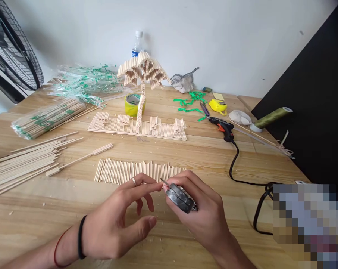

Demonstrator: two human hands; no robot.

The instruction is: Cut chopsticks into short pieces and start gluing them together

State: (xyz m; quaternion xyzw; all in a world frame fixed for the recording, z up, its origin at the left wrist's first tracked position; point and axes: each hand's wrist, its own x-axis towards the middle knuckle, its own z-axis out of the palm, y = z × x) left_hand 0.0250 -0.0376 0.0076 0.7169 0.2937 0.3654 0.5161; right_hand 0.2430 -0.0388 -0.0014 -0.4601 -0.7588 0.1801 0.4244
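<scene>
Dark cutters are being gripped in the right hand low over the table, their tip being touched by the loosely open left hand. Just behind, 1 row of cut sticks is lying, seemingly done; long sticks are lying uncut.

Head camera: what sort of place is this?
Probably a home craft table: a model tree of wooden sticks, a glue gun, bundled sticks, and a dark cutter in the right hand.
</scene>
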